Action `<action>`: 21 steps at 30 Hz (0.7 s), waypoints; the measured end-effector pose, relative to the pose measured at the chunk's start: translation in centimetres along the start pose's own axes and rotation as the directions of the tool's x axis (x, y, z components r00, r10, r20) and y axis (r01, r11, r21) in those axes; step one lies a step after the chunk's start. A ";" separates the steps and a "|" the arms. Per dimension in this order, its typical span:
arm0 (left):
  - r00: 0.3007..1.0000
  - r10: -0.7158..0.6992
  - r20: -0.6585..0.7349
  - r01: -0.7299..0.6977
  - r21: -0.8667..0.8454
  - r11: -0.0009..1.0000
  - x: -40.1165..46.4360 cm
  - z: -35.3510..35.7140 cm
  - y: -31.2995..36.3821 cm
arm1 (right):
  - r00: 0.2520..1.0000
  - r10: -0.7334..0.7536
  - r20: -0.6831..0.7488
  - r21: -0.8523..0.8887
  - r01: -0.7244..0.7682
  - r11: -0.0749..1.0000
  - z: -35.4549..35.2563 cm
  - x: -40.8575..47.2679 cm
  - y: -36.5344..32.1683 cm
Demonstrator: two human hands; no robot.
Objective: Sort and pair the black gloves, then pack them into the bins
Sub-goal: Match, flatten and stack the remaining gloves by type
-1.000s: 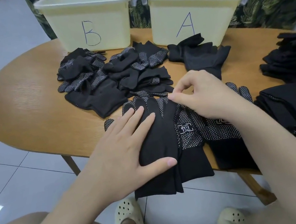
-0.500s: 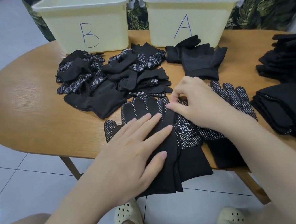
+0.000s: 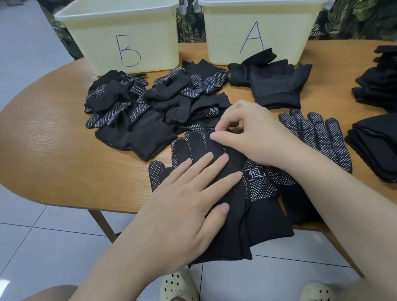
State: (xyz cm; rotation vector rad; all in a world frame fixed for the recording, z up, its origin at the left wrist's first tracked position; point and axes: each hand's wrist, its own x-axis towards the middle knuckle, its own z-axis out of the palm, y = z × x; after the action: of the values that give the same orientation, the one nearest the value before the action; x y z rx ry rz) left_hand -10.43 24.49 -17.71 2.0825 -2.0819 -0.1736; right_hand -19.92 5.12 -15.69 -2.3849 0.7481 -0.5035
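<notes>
1. Pressing my left hand (image 3: 186, 198) flat, fingers spread, on the glove pair (image 3: 225, 198) at centre frame, on the table (image 3: 45, 147) edge.
2. My right hand (image 3: 249, 137) is pinching the glove fingertips, lining them up.
3. Soft, light, floppy knit; dotted side grips. Better holding by the cuff.
4. Bins (image 3: 123, 32) at top: insides hidden. Counting the loose pile (image 3: 150, 111) isn't possible.

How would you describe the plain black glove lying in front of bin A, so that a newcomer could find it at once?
Start at the pale yellow bin marked A at the back right of the wooden table. Right in front of its wall lies the plain black glove, cuff towards the person. Unlike the dotted gloves in the pile to its left, it shows no white dots.
</notes>
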 end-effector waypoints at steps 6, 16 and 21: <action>1.000 0.005 0.021 -0.005 0.004 1.000 0.0 -0.2 0.1 | 0.999 0.007 -0.034 -0.223 -0.014 0.975 0.0 0.4 0.2; 1.000 0.010 0.028 -0.010 0.025 1.000 0.1 -0.3 0.1 | 0.995 -0.071 -0.077 -0.052 0.067 0.996 1.0 1.3 -0.8; 1.000 0.026 0.007 -0.026 0.025 0.999 0.1 -0.1 0.0 | 0.996 -0.077 -0.054 -0.105 0.071 0.992 2.4 1.5 -2.0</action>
State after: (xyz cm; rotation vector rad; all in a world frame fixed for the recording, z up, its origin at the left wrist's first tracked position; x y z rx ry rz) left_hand -10.39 24.38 -17.63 2.0712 -2.1245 -0.1519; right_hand -16.81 6.58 -15.97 -2.5106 0.7283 -0.5798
